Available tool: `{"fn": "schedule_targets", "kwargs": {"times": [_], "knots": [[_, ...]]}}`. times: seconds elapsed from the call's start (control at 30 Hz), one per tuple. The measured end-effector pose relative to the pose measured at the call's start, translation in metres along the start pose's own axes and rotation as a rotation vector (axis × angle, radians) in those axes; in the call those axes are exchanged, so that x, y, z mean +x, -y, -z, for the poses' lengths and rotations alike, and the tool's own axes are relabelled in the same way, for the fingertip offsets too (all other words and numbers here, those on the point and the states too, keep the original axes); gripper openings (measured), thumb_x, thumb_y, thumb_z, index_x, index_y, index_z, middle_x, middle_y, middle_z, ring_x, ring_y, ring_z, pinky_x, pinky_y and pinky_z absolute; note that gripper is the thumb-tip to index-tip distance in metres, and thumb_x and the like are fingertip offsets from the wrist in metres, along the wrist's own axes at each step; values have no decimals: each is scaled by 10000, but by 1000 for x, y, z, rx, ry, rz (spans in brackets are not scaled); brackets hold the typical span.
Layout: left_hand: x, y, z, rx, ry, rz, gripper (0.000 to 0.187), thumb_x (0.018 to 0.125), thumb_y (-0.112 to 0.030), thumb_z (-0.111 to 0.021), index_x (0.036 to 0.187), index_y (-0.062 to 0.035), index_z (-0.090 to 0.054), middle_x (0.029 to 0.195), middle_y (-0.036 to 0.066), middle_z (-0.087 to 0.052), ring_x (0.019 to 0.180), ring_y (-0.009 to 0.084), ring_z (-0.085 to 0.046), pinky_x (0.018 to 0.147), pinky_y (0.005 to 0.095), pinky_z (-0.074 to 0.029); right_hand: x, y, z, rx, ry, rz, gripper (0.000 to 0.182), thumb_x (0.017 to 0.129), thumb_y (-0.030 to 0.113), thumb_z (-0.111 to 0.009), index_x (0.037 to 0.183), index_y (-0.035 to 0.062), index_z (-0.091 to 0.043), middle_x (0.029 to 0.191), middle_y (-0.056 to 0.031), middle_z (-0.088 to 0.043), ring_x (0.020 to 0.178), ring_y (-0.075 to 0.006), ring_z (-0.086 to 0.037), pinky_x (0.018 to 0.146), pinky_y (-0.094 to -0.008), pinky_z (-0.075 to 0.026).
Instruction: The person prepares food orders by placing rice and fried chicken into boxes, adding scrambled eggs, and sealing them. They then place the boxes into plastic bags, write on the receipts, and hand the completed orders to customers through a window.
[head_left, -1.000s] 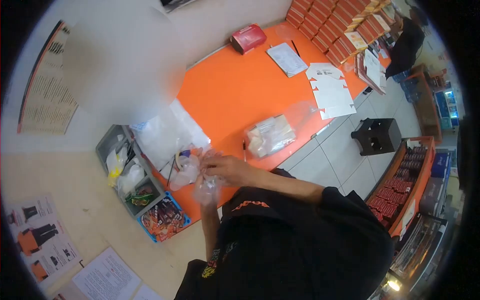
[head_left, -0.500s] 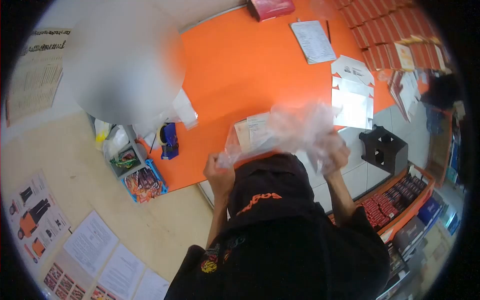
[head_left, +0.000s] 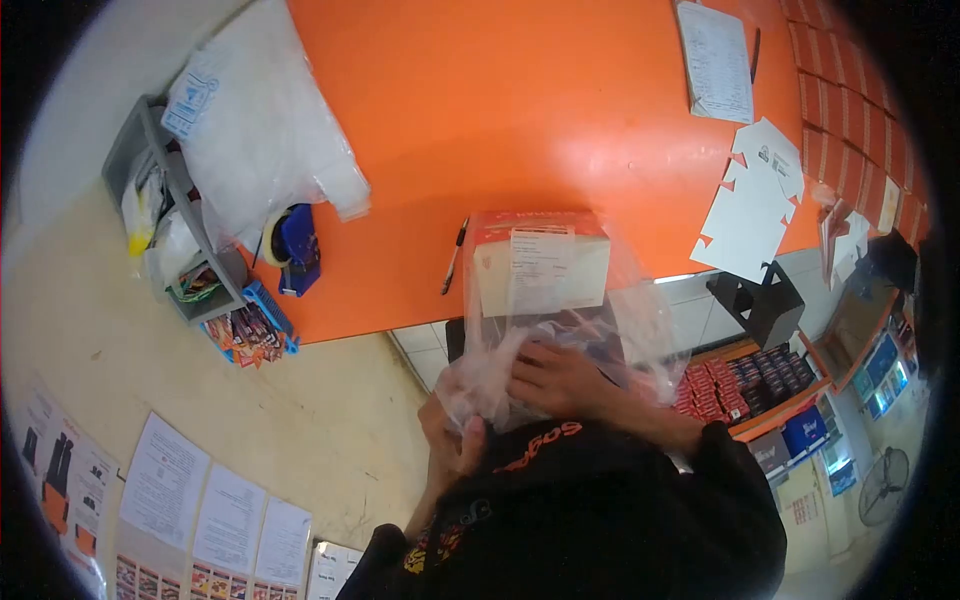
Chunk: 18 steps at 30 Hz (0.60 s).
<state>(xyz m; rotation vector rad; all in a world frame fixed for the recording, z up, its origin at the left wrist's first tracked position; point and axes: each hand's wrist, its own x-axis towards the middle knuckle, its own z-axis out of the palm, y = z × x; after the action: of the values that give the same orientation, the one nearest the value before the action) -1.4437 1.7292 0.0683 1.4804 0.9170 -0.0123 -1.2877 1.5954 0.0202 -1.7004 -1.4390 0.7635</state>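
Observation:
A clear plastic bag (head_left: 640, 320) surrounds a red and cream box (head_left: 585, 265) at the near edge of the orange table. On the box lies a printed paper slip (head_left: 540, 268). Gathered plastic is in my left hand (head_left: 450, 430), close to my body, with the fingers closed on it. My right hand (head_left: 560, 383) is beside it, fingers bent and pressed against the same plastic below the box. A black pen (head_left: 455, 256) lies to the left of the box.
On the orange table (head_left: 480, 110) lie a stack of plastic bags (head_left: 260, 120), a blue tape dispenser (head_left: 298, 250), a flat white carton (head_left: 750, 205) and a notepad (head_left: 717, 65). Red boxes (head_left: 850, 110) are stacked at the right. A grey bin (head_left: 190, 225) stands left.
My hands have come together from wide apart, gathering the bag near my body. The view has shifted, and the box and pen now show clearly. The blurred pale shape at the upper left is gone.

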Motion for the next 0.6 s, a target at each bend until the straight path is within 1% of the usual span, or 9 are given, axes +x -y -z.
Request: {"fn": "schedule_targets", "kwargs": {"times": [0.07,0.1,0.13,0.17,0.23,0.3,0.47,0.57,0.6], "knots": [[4,2,-1,53,-4,-15,397,817,-279,-603,992,77,-600,869,126,-613,799,246,-600,734,379,-478,13,3,-15,65,104,-224,159,757,149,-592,901,80,-593,920,-72,-586,921,-257,-591,776,-373,-539],[10,5,-3,230,39,-269,321,813,-243,-617,937,53,-601,824,131,-606,746,270,-591,708,396,-476,21,4,-25,123,199,-437,155,759,135,-584,901,73,-592,885,-84,-580,885,-266,-593,769,-378,-536],[14,7,-4,408,83,-527,247,810,-206,-632,882,29,-603,778,136,-598,693,295,-582,681,413,-473,30,-6,-46,69,214,-317,170,760,131,-579,909,50,-592,875,-92,-586,845,-275,-597,754,-387,-533],[12,10,-7,402,82,-524,247,810,-206,-632,882,29,-603,778,136,-598,693,295,-582,681,413,-473,37,-23,-78,13,228,-194,186,760,126,-574,917,27,-593,864,-100,-591,806,-284,-602,740,-397,-531],[7,19,-16,310,116,-642,164,717,-49,-707,800,-41,-565,798,109,-590,737,300,-593,749,496,-473,48,-48,-171,-234,476,-328,261,810,124,-523,994,-16,-645,1067,-174,-632,1111,-305,-572,971,-380,-473],[10,27,-12,300,96,-626,152,725,-49,-700,792,-44,-564,783,102,-592,725,295,-596,744,485,-478,70,-65,-180,-492,584,-299,283,813,131,-524,1018,-23,-643,1099,-178,-625,1136,-312,-559,1003,-394,-443],[0,48,-3,242,7,-605,159,741,-54,-715,772,-46,-559,753,96,-612,680,292,-601,675,436,-495,84,-35,-109,-843,665,-112,340,820,148,-525,1078,-42,-640,1180,-188,-609,1200,-330,-525,1082,-429,-369],[-17,54,5,342,-87,-469,164,742,-56,-724,767,-48,-561,747,95,-614,668,297,-602,666,430,-495,67,0,-56,-873,661,-35,363,823,155,-525,1102,-50,-638,1212,-192,-603,1225,-337,-512,1114,-444,-339],[-17,50,7,346,-93,-468,164,742,-56,-724,767,-48,-561,747,95,-614,668,297,-602,666,430,-495,52,9,-39,-702,547,-91,430,830,173,-522,1195,-43,-599,1308,-182,-549,1290,-359,-446,1148,-487,-248]]}}
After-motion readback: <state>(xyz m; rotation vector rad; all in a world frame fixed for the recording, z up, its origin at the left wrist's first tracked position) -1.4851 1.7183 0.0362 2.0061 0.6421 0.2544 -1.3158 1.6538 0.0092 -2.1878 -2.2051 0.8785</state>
